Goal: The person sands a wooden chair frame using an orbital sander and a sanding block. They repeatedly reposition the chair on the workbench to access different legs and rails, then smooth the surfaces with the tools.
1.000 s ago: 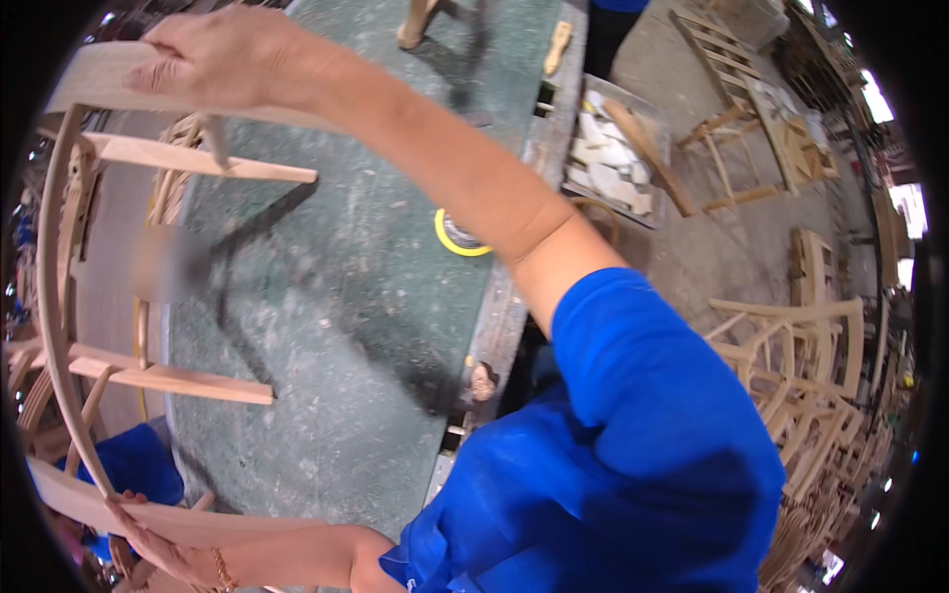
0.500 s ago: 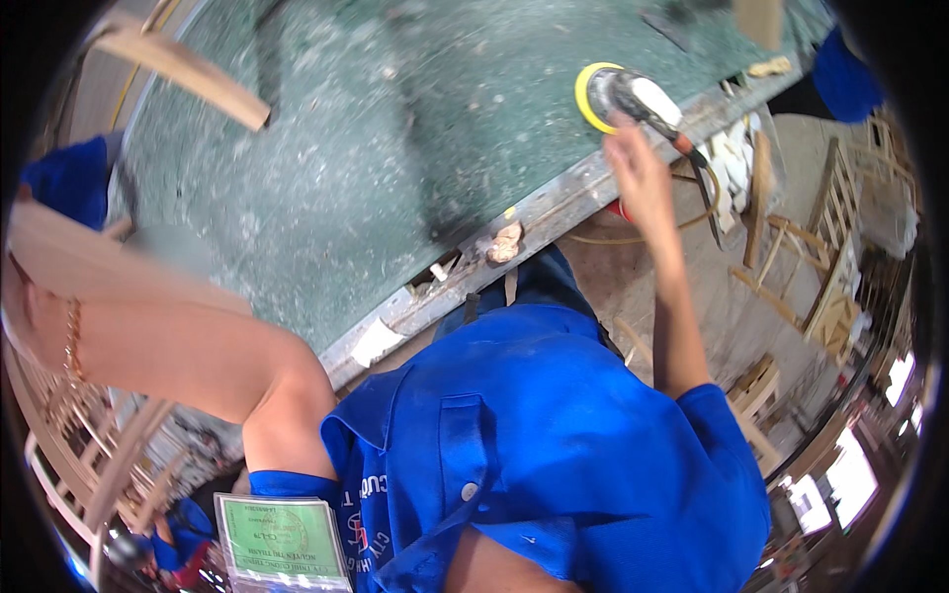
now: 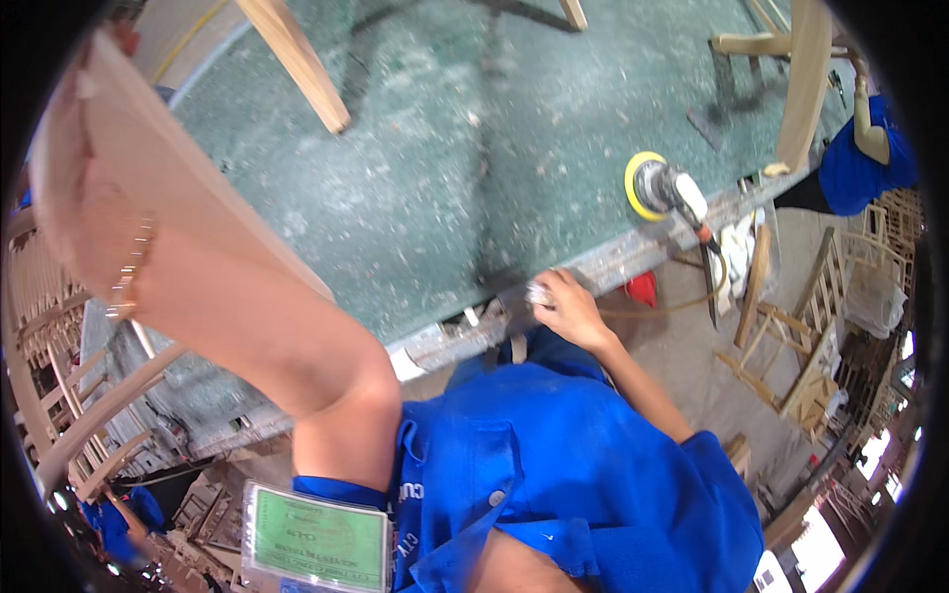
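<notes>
On the left, my raised left hand is blurred and lies against a pale, curved wooden piece; its fingers look wrapped round the wood. My right hand is at the near edge of the green worktable, fingers closed on a small crumpled wad, partly hidden by the fingers. A dark flat patch shows beside it. Farther right, a disc sander with a yellow-edged pad rests on the tabletop, apart from my hand.
From the sander, a hose loops below the table edge. A wooden leg stands over the far left of the table. Another person in blue is at the right beside wooden parts. Wooden frames stand on the floor.
My right hand has moved from beside the sander leftward and nearer, onto the crumpled wad at the table edge. My left arm and the wooden piece have swung upward; the view has shifted.
</notes>
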`<state>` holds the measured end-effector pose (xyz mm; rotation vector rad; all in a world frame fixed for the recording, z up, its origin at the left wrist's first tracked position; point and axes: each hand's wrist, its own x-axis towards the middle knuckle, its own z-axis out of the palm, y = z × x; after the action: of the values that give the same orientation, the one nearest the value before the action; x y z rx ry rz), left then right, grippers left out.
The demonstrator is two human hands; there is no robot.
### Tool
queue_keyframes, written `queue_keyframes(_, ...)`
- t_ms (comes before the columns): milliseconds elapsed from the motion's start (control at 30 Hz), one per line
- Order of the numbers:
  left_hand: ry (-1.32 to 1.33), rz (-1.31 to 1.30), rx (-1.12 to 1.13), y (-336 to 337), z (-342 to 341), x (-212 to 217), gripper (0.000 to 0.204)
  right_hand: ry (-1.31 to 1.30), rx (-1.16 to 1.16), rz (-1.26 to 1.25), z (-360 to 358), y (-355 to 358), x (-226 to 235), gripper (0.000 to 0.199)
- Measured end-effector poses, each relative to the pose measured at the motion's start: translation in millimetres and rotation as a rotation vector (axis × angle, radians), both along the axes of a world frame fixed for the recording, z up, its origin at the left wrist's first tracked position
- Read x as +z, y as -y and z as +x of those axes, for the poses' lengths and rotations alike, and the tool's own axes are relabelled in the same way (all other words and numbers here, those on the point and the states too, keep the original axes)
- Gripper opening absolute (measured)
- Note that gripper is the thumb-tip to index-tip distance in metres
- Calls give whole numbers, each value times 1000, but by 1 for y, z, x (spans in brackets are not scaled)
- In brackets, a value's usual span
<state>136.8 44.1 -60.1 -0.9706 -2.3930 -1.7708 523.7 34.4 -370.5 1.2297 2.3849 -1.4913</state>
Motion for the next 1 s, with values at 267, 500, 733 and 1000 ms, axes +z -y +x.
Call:
queue_keyframes(267,186,179,-57,-10,-32,6,41,-1007,-469,-1360,-100,-122,90,27)
queue_keyframes(500,229,243,-29,-4,-31,4,41,-786,-220,-903,-238,-179,144,38)
queue_keyframes(733,268,222,-52,1,-14,15,42,-1105,178,-458,-349,-220,170,36)
queue_keyframes(1000,282,205,-38,3,-17,16,47,-1315,221,-1037,-406,-254,259,34)
